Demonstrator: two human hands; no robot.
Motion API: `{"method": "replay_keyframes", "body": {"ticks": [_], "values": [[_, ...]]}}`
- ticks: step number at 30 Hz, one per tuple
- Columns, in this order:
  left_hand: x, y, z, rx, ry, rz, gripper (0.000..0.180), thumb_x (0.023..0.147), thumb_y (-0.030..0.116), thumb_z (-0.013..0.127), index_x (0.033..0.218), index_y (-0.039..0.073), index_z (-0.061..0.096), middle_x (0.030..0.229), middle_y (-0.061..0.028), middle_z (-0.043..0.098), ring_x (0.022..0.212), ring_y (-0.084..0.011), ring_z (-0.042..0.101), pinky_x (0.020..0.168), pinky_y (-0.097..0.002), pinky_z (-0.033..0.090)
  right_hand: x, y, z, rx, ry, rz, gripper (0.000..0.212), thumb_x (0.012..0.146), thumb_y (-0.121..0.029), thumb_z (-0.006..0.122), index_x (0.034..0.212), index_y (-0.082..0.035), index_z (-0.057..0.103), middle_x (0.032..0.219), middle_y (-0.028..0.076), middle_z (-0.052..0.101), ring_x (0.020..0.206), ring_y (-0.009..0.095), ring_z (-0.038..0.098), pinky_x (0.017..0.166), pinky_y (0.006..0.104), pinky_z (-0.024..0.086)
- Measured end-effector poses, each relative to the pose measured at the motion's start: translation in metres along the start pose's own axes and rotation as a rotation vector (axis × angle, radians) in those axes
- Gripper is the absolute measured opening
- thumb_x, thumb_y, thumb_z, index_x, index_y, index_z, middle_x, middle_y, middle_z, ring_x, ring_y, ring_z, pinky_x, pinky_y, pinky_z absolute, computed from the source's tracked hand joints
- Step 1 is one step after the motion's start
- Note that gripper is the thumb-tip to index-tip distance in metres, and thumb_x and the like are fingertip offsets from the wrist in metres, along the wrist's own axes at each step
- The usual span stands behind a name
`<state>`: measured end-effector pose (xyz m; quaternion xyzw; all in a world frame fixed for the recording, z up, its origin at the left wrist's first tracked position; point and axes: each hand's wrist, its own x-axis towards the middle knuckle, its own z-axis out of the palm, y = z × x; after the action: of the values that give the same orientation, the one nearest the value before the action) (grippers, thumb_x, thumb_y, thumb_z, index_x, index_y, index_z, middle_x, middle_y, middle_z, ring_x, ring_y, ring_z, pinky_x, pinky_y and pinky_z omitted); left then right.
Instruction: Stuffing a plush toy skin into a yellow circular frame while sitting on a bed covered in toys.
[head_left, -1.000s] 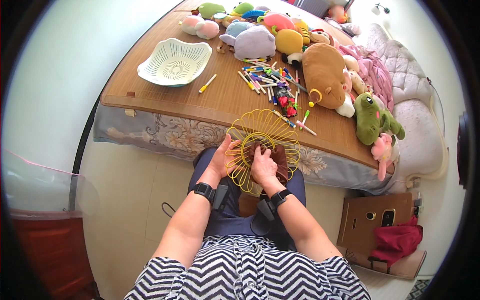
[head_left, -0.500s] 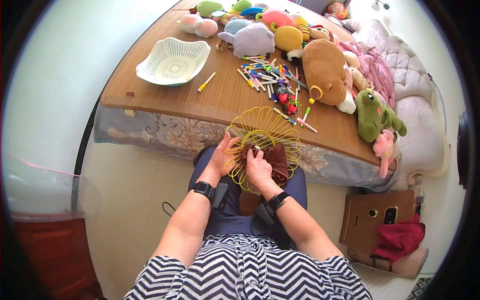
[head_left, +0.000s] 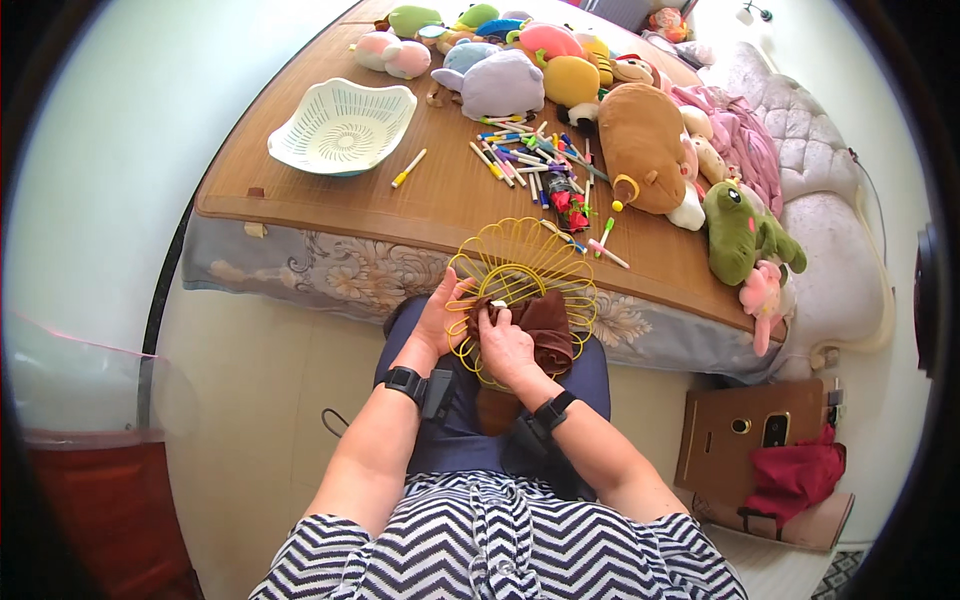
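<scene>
A yellow wire basket (head_left: 527, 235) with a looped, petal-like rim rests over my lap by the table edge. My left hand (head_left: 436, 320) grips its left side, with some fingers hidden behind the wires. Bunched brown cloth (head_left: 548, 325) lies in the basket. My right hand (head_left: 508, 347) reaches over it, fingers pressed together on the cloth near the left side. A small white item (head_left: 499, 304) shows at those fingertips; its kind I cannot make out. More brown material (head_left: 497, 410) hangs below the basket between my legs.
On the wooden table (head_left: 320, 205) stand a white slotted basket (head_left: 345, 125), a heap of markers (head_left: 525, 155) and a red-and-black bundle (head_left: 568, 200). Plush toys (head_left: 645, 150) line the back and right. A brown case (head_left: 735, 440) with red cloth (head_left: 798, 475) stands at lower right.
My right hand has shifted slightly left and down over the brown cloth, and the cloth stands a little higher on the right. My left hand keeps its place on the basket.
</scene>
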<state>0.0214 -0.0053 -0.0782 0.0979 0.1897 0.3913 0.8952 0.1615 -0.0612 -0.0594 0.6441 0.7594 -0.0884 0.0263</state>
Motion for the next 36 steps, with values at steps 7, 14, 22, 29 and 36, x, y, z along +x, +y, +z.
{"method": "replay_keyframes", "body": {"ticks": [7, 14, 22, 29, 36], "values": [[0.001, 0.0, -0.008, 0.062, 0.072, -0.036, 0.076, 0.085, 0.067, 0.054, 0.132, 0.01, 0.041, 0.123, -0.0197, 0.056, 0.111, -0.0333, 0.057, 0.085, -0.0526, 0.052, 0.018, 0.035, 0.006, -0.003, 0.112, 0.25, 0.05, 0.084, -0.015, 0.056, 0.131, -0.002, 0.043, 0.106, 0.021, 0.054, 0.074, 0.034, 0.068, 0.063, 0.0426, 0.057], [0.001, -0.001, -0.015, 0.149, 0.108, -0.031, 0.085, 0.083, 0.07, 0.052, 0.139, 0.01, 0.032, 0.129, -0.0219, 0.052, 0.116, -0.0354, 0.054, 0.08, -0.0586, 0.053, 0.025, 0.056, -0.015, 0.141, 0.011, 0.495, 0.05, 0.084, -0.018, 0.056, 0.13, -0.001, 0.044, 0.122, 0.026, 0.051, 0.095, 0.04, 0.065, 0.077, 0.0461, 0.055], [0.0, 0.0, -0.014, -0.078, -0.073, 0.116, 0.076, 0.087, 0.06, 0.057, 0.138, 0.008, 0.037, 0.13, -0.0258, 0.05, 0.116, -0.0383, 0.054, 0.095, -0.0522, 0.048, -0.001, 0.084, -0.029, 0.191, -0.017, 0.446, 0.048, 0.079, -0.024, 0.057, 0.124, -0.007, 0.05, 0.112, 0.028, 0.055, 0.095, 0.044, 0.062, 0.078, 0.0511, 0.053], [-0.003, -0.003, 0.01, 0.209, -0.038, -0.105, 0.068, 0.091, 0.037, 0.062, 0.148, 0.024, 0.027, 0.132, -0.015, 0.05, 0.113, -0.0329, 0.057, 0.08, -0.0493, 0.056, -0.02, 0.121, -0.04, 1.307, 0.131, 0.282, 0.036, 0.079, 0.0, 0.057, 0.115, 0.004, 0.058, 0.091, 0.004, 0.066, 0.07, 0.01, 0.061, 0.061, 0.023, 0.051], [-0.004, -0.005, 0.009, 0.161, -0.073, -0.015, 0.077, 0.081, 0.006, 0.054, 0.15, 0.025, 0.025, 0.13, -0.0218, 0.052, 0.115, -0.0366, 0.056, 0.081, -0.052, 0.056, -0.081, 0.177, -0.13, 1.359, 0.418, 0.455, 0.02, 0.083, -0.003, 0.056, 0.102, -0.005, 0.061, 0.066, -0.003, 0.056, 0.049, 0.006, 0.051, 0.044, 0.0208, 0.041]]}}
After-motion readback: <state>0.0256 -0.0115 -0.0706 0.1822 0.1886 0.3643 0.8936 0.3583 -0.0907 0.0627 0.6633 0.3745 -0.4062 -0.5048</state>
